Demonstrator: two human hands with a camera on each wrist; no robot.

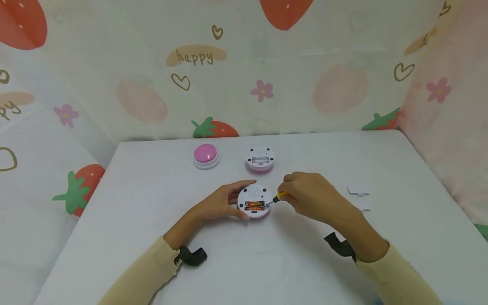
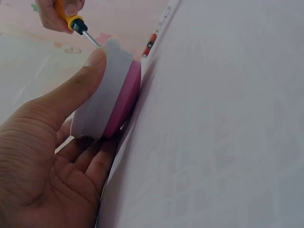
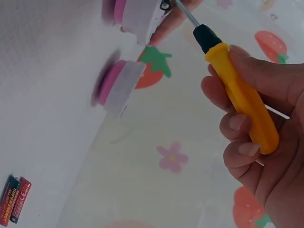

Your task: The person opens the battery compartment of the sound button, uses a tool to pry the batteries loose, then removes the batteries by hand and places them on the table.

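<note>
My left hand [image 1: 221, 203] holds a round white-and-pink push button [image 1: 254, 190] by its edge, thumb on one side and fingers on the other. The button lies upside down, pink side on the table. In its open compartment sit red-and-black batteries [image 1: 254, 205]. My right hand [image 1: 310, 197] grips the yellow handle of a screwdriver [image 3: 244, 99]. Its metal tip [image 1: 268, 204] reaches the right end of the batteries; exact contact cannot be made out. In the left wrist view the button [image 2: 107, 92] shows side-on, and its compartment is hidden.
Behind, a second upside-down button [image 1: 260, 159] has a battery compartment without batteries. To its left an upright button [image 1: 205, 156] shows its pink dome. White plastic pieces [image 1: 359, 192] lie at the right, partly behind my forearm. Loose batteries [image 3: 15, 199] lie on the table [image 1: 152, 169].
</note>
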